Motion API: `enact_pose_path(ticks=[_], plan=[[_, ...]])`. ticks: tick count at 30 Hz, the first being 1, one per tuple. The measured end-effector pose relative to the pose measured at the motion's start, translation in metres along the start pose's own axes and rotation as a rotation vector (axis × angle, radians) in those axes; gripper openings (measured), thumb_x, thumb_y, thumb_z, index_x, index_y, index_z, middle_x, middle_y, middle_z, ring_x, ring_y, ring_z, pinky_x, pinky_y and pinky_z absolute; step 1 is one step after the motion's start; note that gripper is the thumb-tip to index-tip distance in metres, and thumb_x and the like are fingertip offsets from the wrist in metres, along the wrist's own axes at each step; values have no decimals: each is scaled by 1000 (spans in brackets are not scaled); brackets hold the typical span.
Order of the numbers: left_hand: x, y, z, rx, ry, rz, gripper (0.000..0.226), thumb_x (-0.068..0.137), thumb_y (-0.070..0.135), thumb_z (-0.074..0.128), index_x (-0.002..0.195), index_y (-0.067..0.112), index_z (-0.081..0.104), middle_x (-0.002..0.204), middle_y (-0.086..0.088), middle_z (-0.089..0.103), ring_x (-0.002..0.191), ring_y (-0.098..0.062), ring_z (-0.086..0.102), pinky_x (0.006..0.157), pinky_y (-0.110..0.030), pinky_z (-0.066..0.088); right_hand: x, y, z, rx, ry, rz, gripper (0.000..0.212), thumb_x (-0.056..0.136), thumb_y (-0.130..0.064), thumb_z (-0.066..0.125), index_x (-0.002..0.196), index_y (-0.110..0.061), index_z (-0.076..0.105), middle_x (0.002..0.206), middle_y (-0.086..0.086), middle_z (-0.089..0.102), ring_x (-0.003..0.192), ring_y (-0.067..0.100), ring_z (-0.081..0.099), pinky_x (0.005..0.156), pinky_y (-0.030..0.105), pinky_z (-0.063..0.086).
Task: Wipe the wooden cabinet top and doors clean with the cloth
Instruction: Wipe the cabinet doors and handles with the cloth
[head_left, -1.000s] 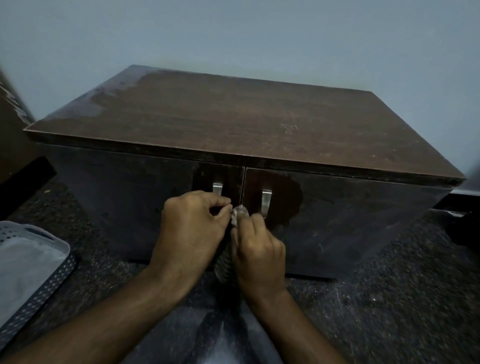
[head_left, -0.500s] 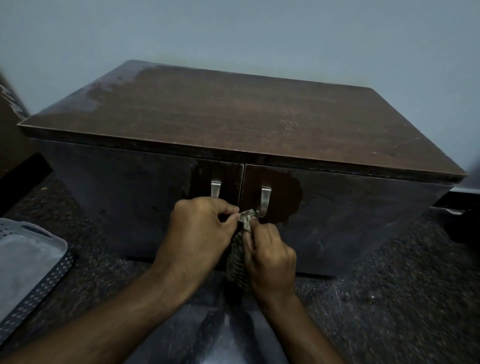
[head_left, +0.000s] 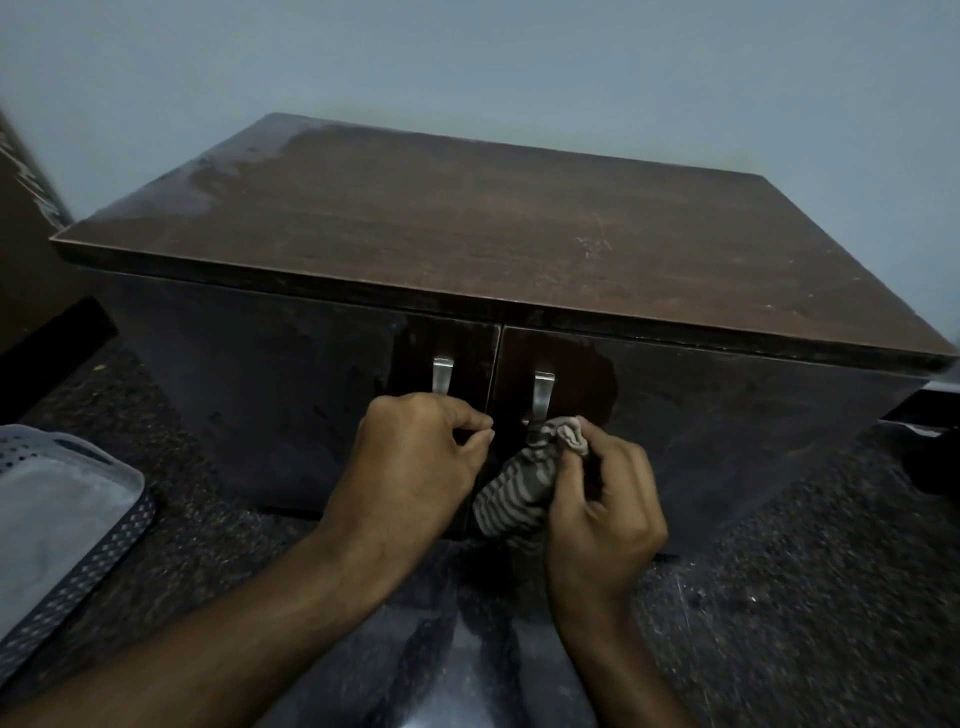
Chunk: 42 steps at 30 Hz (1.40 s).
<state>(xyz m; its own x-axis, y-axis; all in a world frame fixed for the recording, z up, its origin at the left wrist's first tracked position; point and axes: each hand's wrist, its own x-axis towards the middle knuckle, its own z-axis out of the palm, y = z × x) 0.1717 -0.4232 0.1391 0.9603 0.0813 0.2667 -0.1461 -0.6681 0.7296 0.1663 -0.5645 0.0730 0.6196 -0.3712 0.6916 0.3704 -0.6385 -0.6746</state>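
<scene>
Because the work at hand appears to be the front of the wooden cabinet (head_left: 519, 234) around its two metal handles, both hands sit low in the centre of the frame against the doors. The right hand (head_left: 602, 499) has its grip closed round the striped cloth (head_left: 524, 483), whose bunched tip pokes out past the fingertips and touches the foot of the right handle (head_left: 542, 397). The left hand (head_left: 415, 462) is curled with thumb and forefinger pinched just below the left handle (head_left: 442, 375); whether it holds anything I cannot tell.
</scene>
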Motion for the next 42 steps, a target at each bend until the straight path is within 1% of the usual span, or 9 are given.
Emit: enact_pose_path(ticks=[8, 14, 17, 21, 25, 29, 32, 37, 42], plan=[[5, 3, 7, 31, 35, 70, 13, 78, 20, 81, 91, 21, 81, 88, 7, 77, 77, 2, 67, 71, 4, 43, 7, -24, -8, 73, 2, -201, 24, 88, 5, 64, 111, 6, 69, 107, 11, 67, 105, 9, 62, 94, 15, 46], [4, 5, 3, 4, 58, 80, 12, 77, 15, 79, 86, 23, 81, 80, 10, 75, 67, 7, 63, 66, 3, 42, 18, -23, 4, -95, -56, -255, 35, 86, 4, 66, 121, -1, 68, 110, 19, 60, 105, 25, 54, 90, 30, 49], [2, 6, 2, 12, 56, 94, 14, 77, 15, 80, 89, 23, 81, 83, 10, 75, 69, 8, 62, 70, 4, 41, 7, -6, -1, -134, -78, -230, 38, 88, 0, 67, 124, -13, 69, 117, 21, 56, 109, 28, 52, 95, 24, 42], [2, 7, 4, 24, 68, 87, 13, 77, 16, 81, 89, 19, 81, 84, 7, 76, 71, 5, 63, 71, 5, 41, -1, 6, -3, -103, -147, -287, 34, 91, -2, 63, 125, -8, 66, 121, 17, 52, 107, 28, 57, 89, 29, 51], [2, 9, 4, 59, 48, 78, 11, 77, 19, 80, 88, 21, 81, 84, 9, 75, 71, 4, 64, 63, 3, 41, 14, -6, -2, -91, -141, -297, 29, 97, -7, 55, 124, -3, 67, 123, 19, 51, 114, 25, 52, 97, 27, 47], [2, 7, 4, 73, 40, 84, 10, 76, 18, 82, 85, 21, 80, 81, 9, 74, 65, 7, 59, 62, 4, 41, 5, -3, 0, -104, -192, -317, 27, 98, -9, 53, 120, -1, 68, 126, 20, 52, 112, 29, 54, 93, 33, 50], [2, 5, 5, 70, 35, 66, 8, 75, 17, 83, 82, 20, 80, 79, 9, 74, 65, 6, 62, 60, 1, 41, -18, 14, 1, -114, -287, -255, 25, 93, -5, 61, 117, -5, 68, 130, 9, 47, 112, 23, 53, 90, 33, 52], [2, 1, 10, 70, 24, 62, 7, 74, 16, 83, 80, 19, 80, 78, 8, 74, 64, 8, 60, 63, 4, 42, -15, 21, 9, -111, -232, -165, 30, 80, 5, 73, 109, -4, 69, 125, 8, 49, 108, 23, 56, 92, 17, 45], [1, 0, 13, 72, 0, 45, 7, 75, 16, 83, 82, 18, 80, 80, 7, 74, 64, 7, 61, 61, 3, 43, -23, 29, 15, -38, -174, 24, 32, 79, 5, 74, 109, -6, 72, 120, 8, 58, 109, 20, 62, 85, 33, 57]])
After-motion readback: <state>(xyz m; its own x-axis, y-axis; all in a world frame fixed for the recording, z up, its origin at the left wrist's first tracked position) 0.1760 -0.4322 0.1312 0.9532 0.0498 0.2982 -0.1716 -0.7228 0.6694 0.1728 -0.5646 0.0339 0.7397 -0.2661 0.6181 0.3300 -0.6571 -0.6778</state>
